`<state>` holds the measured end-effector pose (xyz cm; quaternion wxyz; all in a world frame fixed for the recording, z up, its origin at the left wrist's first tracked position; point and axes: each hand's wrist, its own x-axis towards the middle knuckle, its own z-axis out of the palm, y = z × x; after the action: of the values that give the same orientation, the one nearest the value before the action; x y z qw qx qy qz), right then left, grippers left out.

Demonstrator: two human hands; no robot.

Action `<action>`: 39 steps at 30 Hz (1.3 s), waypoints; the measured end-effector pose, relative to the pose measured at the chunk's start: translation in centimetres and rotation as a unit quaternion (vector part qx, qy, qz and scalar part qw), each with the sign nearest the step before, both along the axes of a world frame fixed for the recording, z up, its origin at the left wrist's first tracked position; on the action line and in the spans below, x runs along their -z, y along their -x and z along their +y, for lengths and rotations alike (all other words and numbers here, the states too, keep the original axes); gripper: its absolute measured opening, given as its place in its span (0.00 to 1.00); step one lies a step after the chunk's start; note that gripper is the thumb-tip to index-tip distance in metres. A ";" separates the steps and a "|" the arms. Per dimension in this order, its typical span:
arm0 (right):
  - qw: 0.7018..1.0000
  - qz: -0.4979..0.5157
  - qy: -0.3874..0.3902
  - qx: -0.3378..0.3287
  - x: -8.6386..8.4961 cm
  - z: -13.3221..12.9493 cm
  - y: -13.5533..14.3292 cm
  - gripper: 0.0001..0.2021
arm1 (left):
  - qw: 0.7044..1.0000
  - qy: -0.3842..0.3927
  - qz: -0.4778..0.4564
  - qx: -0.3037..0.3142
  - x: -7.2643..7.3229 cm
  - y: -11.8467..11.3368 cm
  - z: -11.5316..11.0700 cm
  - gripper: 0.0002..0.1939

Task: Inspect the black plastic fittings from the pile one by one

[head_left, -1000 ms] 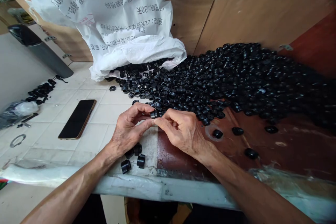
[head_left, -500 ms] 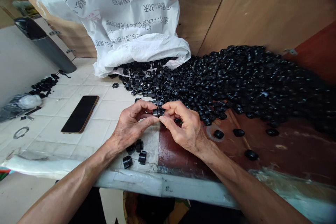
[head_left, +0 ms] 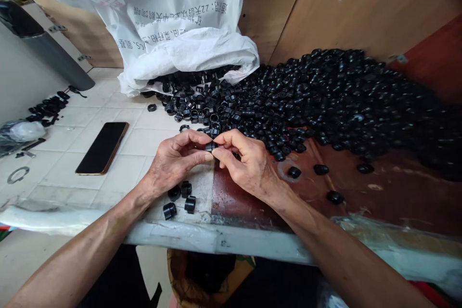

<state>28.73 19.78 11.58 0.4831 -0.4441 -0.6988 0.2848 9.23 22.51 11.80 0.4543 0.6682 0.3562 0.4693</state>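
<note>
A small black plastic part (head_left: 210,146) is pinched between the fingertips of both hands, over the seam of the white tiles and the dark red board. My left hand (head_left: 176,156) grips it from the left, thumb below and index finger above. From the right, my right hand (head_left: 245,161) closes on it with thumb and index finger. The fingers cover much of the part. Just beyond the hands spreads a large pile of black ring-like parts (head_left: 310,101). Several black pieces (head_left: 189,204) stand on the tiles by my left wrist.
A white printed sack (head_left: 187,53) lies open at the pile's back left. On the tiles are a phone (head_left: 103,148), a grey ring (head_left: 18,174) and a dark cylinder (head_left: 61,57). Several loose black pieces (head_left: 335,197) dot the red board at right.
The view has shifted, so the whole scene sits a little higher and further left. Both hands still hold the small part, which now shows less between the fingertips.
</note>
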 end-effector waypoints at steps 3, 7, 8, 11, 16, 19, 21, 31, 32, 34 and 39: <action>0.992 0.047 0.113 0.011 -0.1 0.0 0.2 0.05 | 0.988 -0.133 0.074 0.017 0.5 0.4 0.2 0.11; 0.977 0.089 0.192 0.018 -0.5 0.1 0.3 0.13 | 0.982 -0.156 0.104 0.016 0.5 0.2 -0.1 0.10; 0.979 0.094 0.181 0.014 -0.6 0.1 0.2 0.12 | 0.988 -0.126 0.088 0.005 0.4 0.1 -0.2 0.12; 0.989 0.083 0.124 0.007 -0.6 0.0 0.2 0.08 | 0.998 -0.045 0.045 -0.014 0.3 -0.2 -0.3 0.16; 0.984 0.084 0.159 0.011 -0.3 -0.2 0.6 0.05 | 0.989 -0.110 0.094 0.004 0.6 0.0 0.0 0.13; 0.972 0.076 0.221 0.007 -0.3 0.1 0.5 0.05 | 0.973 -0.147 0.175 0.037 -0.1 0.5 0.2 0.08; 0.974 0.031 0.223 0.030 -0.4 0.6 -0.2 0.06 | 0.958 -0.120 0.253 0.068 -1.0 1.1 0.5 0.08; 0.953 -0.261 0.155 0.015 -1.7 1.3 -4.8 0.06 | 0.910 -0.072 0.403 0.067 -1.3 1.3 1.0 0.10; 0.950 -0.271 0.153 0.022 -1.6 1.2 -4.6 0.05 | 0.914 -0.086 0.387 0.084 -1.1 0.9 1.0 0.08; 0.948 -0.285 0.141 0.033 -1.2 1.0 -4.0 0.05 | 0.913 -0.119 0.371 0.120 -0.5 0.3 1.1 0.13; 0.946 -0.311 0.092 0.017 -0.6 0.8 -2.8 0.12 | 0.888 -0.174 0.393 0.164 0.5 0.0 1.7 0.16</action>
<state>31.49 20.62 12.15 0.2038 -0.5645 -0.7776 0.1876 9.22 24.24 11.26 0.2242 0.9152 0.3037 0.1414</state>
